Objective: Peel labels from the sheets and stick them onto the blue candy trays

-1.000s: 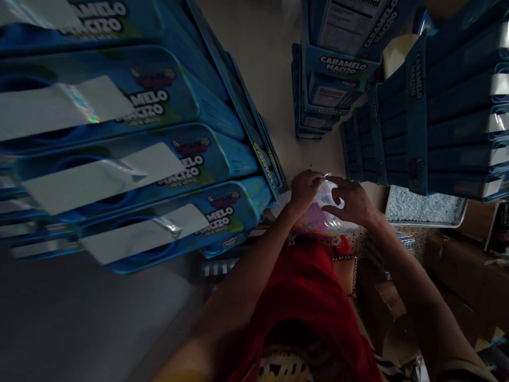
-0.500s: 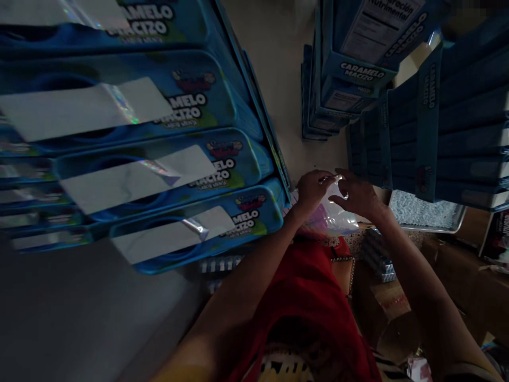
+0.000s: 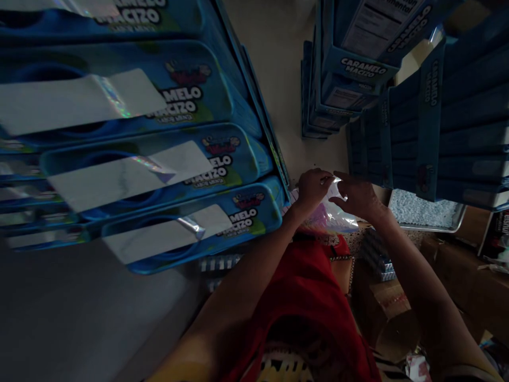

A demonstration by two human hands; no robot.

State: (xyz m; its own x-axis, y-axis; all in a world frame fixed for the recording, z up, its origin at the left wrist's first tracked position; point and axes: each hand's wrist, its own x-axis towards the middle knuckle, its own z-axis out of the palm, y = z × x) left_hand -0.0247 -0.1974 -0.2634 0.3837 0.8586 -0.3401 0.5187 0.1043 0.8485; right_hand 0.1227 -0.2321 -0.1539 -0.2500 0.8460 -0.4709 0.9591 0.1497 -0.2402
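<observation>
A clear plastic bag point(image 3: 340, 217) with something pink and purple in its left part lies at the near side of the table, in front of my body. My left hand point(image 3: 314, 188) pinches the bag's top edge, its fingers closed. Just to the right, my right hand point(image 3: 360, 197) has its fingertips together on the same upper edge, thumb held lower and a little apart. The fingertips of both hands nearly meet, and small details between them are too dark to make out.
Tall stacks of blue candy boxes point(image 3: 214, 159) rise close on the left. More blue boxes point(image 3: 358, 69) stand at the back right. Beside them is a metal tray point(image 3: 427, 212) of small pale blue pieces. Cardboard boxes point(image 3: 457, 270) sit low on the right.
My hands stay at the bag's top edge with only slight finger movement. The view has shifted a little, so the left boxes appear slightly farther left and higher.
</observation>
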